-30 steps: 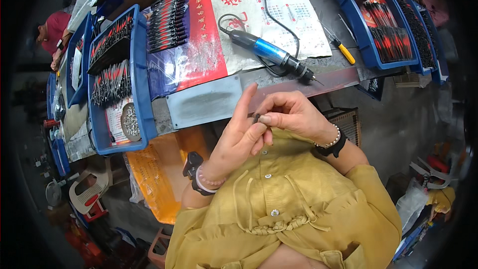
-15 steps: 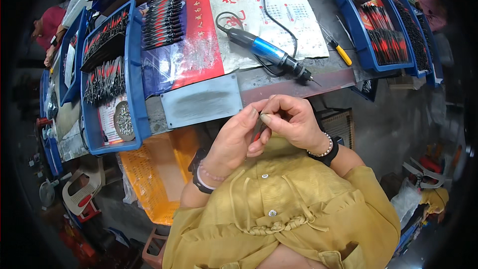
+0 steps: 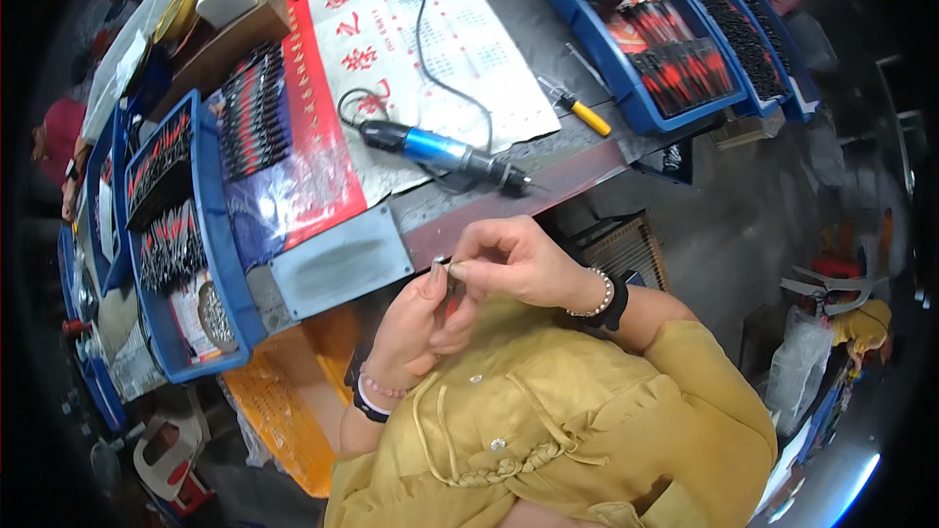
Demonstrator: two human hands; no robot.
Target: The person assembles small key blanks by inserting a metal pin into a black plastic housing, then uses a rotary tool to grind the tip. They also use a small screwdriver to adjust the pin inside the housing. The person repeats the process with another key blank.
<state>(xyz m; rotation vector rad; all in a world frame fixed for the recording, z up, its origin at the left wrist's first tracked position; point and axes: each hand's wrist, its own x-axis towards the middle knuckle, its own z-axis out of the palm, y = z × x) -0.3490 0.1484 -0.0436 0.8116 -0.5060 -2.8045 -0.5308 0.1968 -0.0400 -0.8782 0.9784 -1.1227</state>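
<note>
My left hand (image 3: 419,321) is closed round a small black-and-red part (image 3: 451,307), mostly hidden by the fingers. My right hand (image 3: 514,259) pinches with thumb and forefinger at the upper end of that part; whatever is between these fingertips is too small to make out. Both hands meet in front of my body, just off the table's near edge. Closest to them on the table lies a grey-blue metal plate (image 3: 342,262) with a dark worn patch. A blue-and-black electric screwdriver (image 3: 440,151) rests beyond, its bit pointing right.
At left, a blue bin (image 3: 217,235) holds black-and-red parts and a dish of small metal pieces (image 3: 215,318). Similar parts stand in a row (image 3: 254,112) on the table. A yellow-handled screwdriver (image 3: 590,118) lies near another blue bin (image 3: 699,117). Below sits an orange basket (image 3: 284,411).
The whole view has shifted and turned, so the table and bins appear further left and lower. My hands stay together on the small part, with the right fingers still pinching at its end.
</note>
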